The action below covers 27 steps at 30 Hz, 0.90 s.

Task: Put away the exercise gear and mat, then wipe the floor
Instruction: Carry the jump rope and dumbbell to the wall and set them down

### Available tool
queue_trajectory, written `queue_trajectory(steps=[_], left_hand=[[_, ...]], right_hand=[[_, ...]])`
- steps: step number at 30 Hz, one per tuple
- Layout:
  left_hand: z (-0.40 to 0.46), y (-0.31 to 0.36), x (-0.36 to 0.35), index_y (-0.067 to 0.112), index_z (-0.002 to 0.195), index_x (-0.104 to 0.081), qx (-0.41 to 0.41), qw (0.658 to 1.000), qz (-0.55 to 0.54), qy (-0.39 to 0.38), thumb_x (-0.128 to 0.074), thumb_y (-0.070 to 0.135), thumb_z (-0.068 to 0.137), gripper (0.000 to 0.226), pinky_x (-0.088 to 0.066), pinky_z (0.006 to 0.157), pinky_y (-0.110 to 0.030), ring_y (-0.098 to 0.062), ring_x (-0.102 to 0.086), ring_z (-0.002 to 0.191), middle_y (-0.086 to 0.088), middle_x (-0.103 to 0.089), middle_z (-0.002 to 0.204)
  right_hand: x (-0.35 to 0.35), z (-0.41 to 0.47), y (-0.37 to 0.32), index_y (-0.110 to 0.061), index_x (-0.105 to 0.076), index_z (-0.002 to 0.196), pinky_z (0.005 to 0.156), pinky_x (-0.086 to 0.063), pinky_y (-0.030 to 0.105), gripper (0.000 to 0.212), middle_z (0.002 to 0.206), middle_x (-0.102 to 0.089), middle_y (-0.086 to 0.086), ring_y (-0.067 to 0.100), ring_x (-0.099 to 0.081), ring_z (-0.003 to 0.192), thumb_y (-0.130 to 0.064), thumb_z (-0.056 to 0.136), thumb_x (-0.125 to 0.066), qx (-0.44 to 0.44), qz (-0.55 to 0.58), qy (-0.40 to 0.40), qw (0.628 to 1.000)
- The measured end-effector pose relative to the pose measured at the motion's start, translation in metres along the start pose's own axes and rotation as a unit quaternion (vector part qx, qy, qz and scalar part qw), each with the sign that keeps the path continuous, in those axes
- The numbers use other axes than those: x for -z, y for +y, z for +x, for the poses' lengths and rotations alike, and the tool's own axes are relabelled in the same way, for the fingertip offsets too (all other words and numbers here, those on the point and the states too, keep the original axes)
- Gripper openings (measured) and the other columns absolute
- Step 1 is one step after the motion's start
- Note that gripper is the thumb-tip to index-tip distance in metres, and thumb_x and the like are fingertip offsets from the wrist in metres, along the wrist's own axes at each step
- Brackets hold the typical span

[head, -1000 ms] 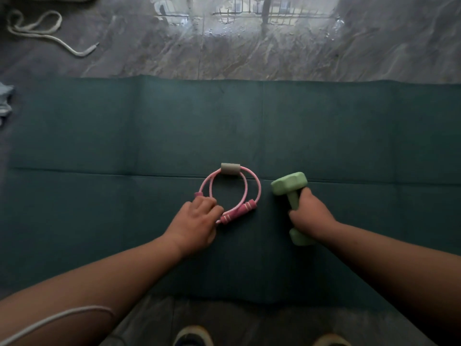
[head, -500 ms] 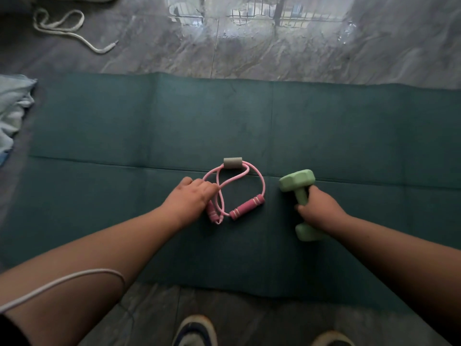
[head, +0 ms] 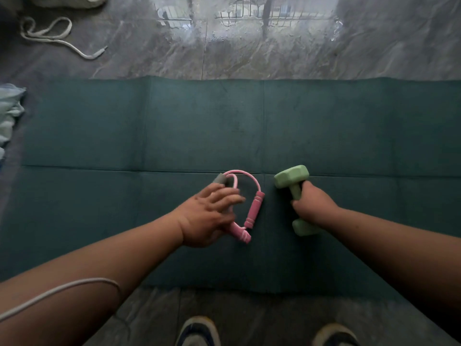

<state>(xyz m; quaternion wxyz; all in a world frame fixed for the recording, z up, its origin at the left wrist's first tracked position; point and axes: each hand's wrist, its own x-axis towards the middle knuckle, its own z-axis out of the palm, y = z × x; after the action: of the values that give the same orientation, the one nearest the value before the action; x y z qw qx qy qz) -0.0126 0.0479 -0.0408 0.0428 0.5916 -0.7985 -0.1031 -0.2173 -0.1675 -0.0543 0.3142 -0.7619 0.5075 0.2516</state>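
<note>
A dark teal exercise mat (head: 124, 136) lies unrolled across the grey marble floor. On it, near the middle, rests a pink resistance band (head: 253, 207) with pink foam handles and a grey sleeve. My left hand (head: 208, 216) covers the band's left side; its fingers are spread and blurred, with one pink handle poking out beneath the palm. My right hand (head: 313, 208) is closed around the grip of a light green dumbbell (head: 291, 177), whose near head shows below my wrist.
A white strap (head: 52, 37) lies looped on the floor at the far left. Pale blue cloth (head: 10, 113) sits at the mat's left end. My two shoes (head: 198, 332) stand at the mat's near edge. A white cable crosses my left forearm.
My left hand has shifted over the band and folded it; the pink handles swung from lying across to pointing toward me. My right hand keeps its hold on the dumbbell.
</note>
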Motion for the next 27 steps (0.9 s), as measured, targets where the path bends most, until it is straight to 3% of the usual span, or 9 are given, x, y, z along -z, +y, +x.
queue_trajectory(steps=[2,5,9,12,17,19,22,27], left_hand=[[0.020,0.007,-0.006,0.030,0.101,-0.065,-0.028,0.997,-0.001,-0.079,-0.064,0.042,0.077,0.027,-0.016,0.118,-0.055,-0.027,-0.024,0.148,-0.003,-0.037,0.155],[0.045,0.010,-0.014,0.040,0.118,-0.060,-0.022,0.984,-0.001,-0.176,-0.066,0.043,0.079,0.040,-0.007,0.119,-0.057,-0.024,-0.008,0.151,0.002,-0.021,0.163],[0.071,0.013,-0.011,0.036,0.129,-0.057,-0.013,0.955,0.005,-0.296,-0.058,0.049,0.088,0.043,-0.009,0.119,-0.049,-0.022,0.007,0.151,0.004,-0.004,0.165],[0.081,0.011,-0.016,0.039,0.116,-0.062,-0.027,0.969,0.039,-0.244,-0.063,0.041,0.086,0.031,-0.022,0.109,-0.041,-0.025,-0.015,0.148,0.003,-0.026,0.159],[0.084,0.011,-0.023,0.024,0.110,-0.057,0.002,0.975,0.103,-0.196,-0.058,0.026,0.086,0.024,-0.028,0.096,-0.047,-0.028,-0.043,0.120,-0.001,-0.053,0.124],[0.085,0.012,-0.024,0.021,0.110,-0.054,0.014,0.974,0.118,-0.195,-0.058,0.022,0.085,0.025,-0.029,0.098,-0.049,-0.028,-0.047,0.112,-0.002,-0.056,0.114],[0.085,0.013,-0.022,0.020,0.114,-0.051,0.042,0.971,0.096,-0.213,-0.056,0.023,0.088,0.026,-0.028,0.105,-0.051,-0.029,-0.048,0.110,-0.005,-0.056,0.114],[0.079,0.033,0.020,0.020,0.120,-0.044,0.150,0.959,0.004,-0.240,-0.053,0.040,0.093,0.035,-0.041,0.092,-0.043,-0.028,-0.049,0.109,-0.004,-0.055,0.118]], right_hand=[[0.001,-0.001,0.001,-0.011,-0.043,0.125,0.079,-0.044,0.037,0.042,0.116,-0.059,0.014,0.034,-0.058,0.106,-0.028,0.090,-0.059,0.002,-0.005,0.002,1.000],[0.002,-0.003,0.002,-0.011,-0.043,0.125,0.080,-0.045,0.037,0.042,0.116,-0.060,0.014,0.034,-0.058,0.106,-0.029,0.090,-0.059,0.005,-0.007,-0.001,1.000],[0.004,-0.007,0.003,-0.012,-0.044,0.123,0.084,-0.047,0.039,0.040,0.116,-0.061,0.014,0.034,-0.058,0.107,-0.029,0.090,-0.060,0.011,-0.002,-0.001,1.000],[0.006,-0.008,0.004,-0.012,-0.043,0.123,0.086,-0.047,0.039,0.040,0.118,-0.060,0.014,0.035,-0.058,0.109,-0.029,0.090,-0.060,0.017,-0.005,-0.004,1.000],[0.006,-0.007,0.007,-0.011,-0.042,0.121,0.081,-0.047,0.038,0.040,0.114,-0.059,0.013,0.031,-0.059,0.103,-0.026,0.089,-0.060,0.003,0.000,-0.030,1.000],[0.008,-0.009,0.010,-0.011,-0.042,0.122,0.082,-0.048,0.039,0.042,0.114,-0.058,0.012,0.031,-0.059,0.103,-0.027,0.088,-0.061,-0.011,0.009,-0.035,0.999],[0.019,-0.018,0.016,-0.013,-0.041,0.128,0.085,-0.051,0.043,0.049,0.115,-0.059,0.011,0.030,-0.059,0.103,-0.028,0.088,-0.062,-0.012,0.027,-0.029,0.999],[0.064,-0.065,0.020,-0.013,-0.042,0.130,0.082,-0.049,0.038,0.050,0.113,-0.061,0.011,0.033,-0.060,0.100,-0.026,0.086,-0.062,0.000,0.067,0.010,0.998]])
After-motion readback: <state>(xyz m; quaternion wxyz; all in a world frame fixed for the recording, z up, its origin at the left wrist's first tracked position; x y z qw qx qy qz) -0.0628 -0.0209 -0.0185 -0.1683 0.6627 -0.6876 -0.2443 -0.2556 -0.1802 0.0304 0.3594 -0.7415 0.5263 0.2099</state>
